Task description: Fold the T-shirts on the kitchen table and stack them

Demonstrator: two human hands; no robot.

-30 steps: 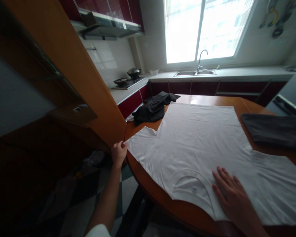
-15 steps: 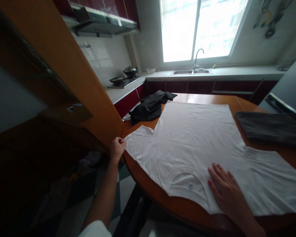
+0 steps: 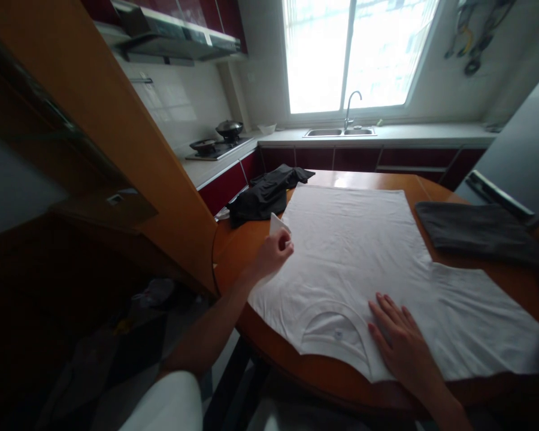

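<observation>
Since a second ago, the left hand [image 3: 273,254] has carried the sleeve of the white cotton T-shirt [image 3: 363,251] inward over the shirt's body, its fingers pinching the cloth. Spread flat beside the collar, the right hand [image 3: 397,341] presses the shirt onto the round brown wooden counter [image 3: 233,251]. A crumpled black garment [image 3: 263,194] lies beyond.

Your left hand [image 3: 276,251] is a little left of the frame centre, raised, with the fingers pinched closed. Its bare forearm runs down to the lower left, where a white sleeve begins. Your right hand [image 3: 402,341] is in the lower right, palm down, fingers spread flat and pointing up-left.
</observation>
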